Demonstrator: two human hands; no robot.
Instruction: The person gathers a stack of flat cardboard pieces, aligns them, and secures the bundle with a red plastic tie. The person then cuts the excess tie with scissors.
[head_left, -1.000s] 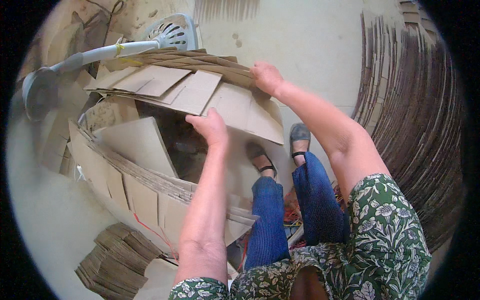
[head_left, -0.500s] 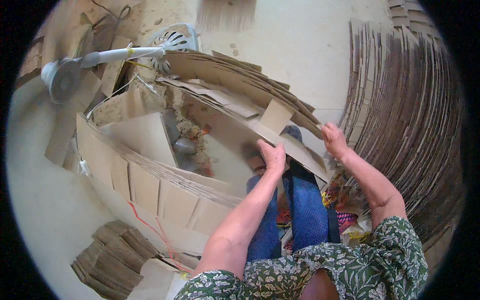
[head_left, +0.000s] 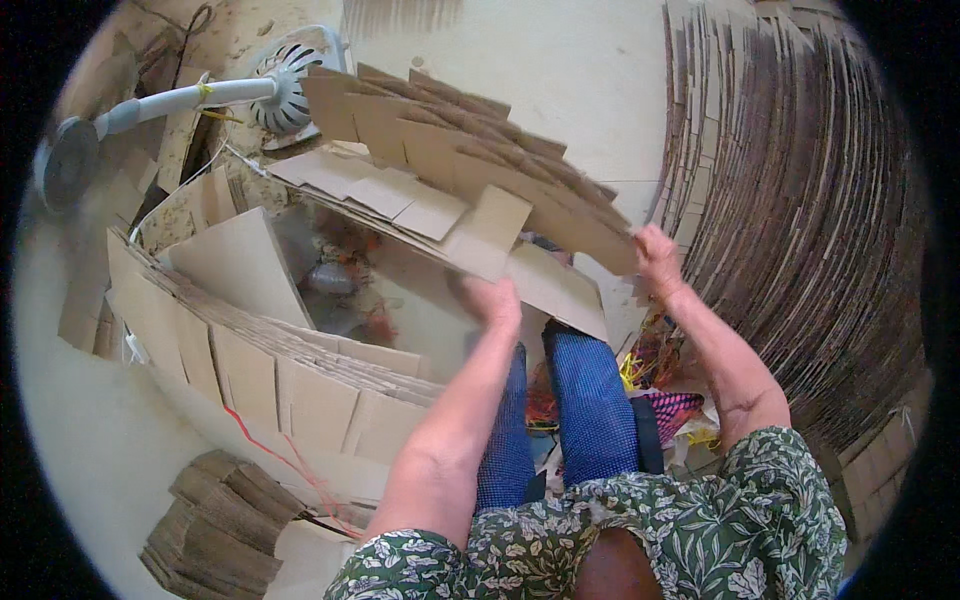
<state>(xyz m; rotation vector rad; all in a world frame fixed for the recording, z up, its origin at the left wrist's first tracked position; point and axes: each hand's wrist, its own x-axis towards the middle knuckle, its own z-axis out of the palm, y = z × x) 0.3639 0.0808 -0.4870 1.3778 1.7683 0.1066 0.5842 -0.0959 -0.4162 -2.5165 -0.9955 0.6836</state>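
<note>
My right hand (head_left: 658, 262) is closed on the near right end of a fanned row of brown cardboard pieces (head_left: 430, 145), which slants up away from me to the far left. My left hand (head_left: 490, 300), a little blurred, is closed at the near edge of a second, flatter row of cardboard sheets (head_left: 350, 190) in front of it. Its fingers are partly hidden behind the wrist and the board. A loose cardboard flap (head_left: 490, 230) lies across that row, just above the left hand. Another cardboard sheet (head_left: 560, 290) rests over my knees between both hands.
A long row of overlapping cardboard pieces (head_left: 240, 350) stands at the left. Tall cardboard stacks (head_left: 780, 220) fill the right side. At the far left is a white stand fan (head_left: 190, 100). A smaller cardboard bundle (head_left: 220, 520) sits at lower left; coloured cords (head_left: 640, 365) lie beside my legs.
The fanned cardboard row has tilted, showing more of its faces, with the right hand still on its end. My left hand has shifted left along the flatter row. The whole view has shifted slightly.
</note>
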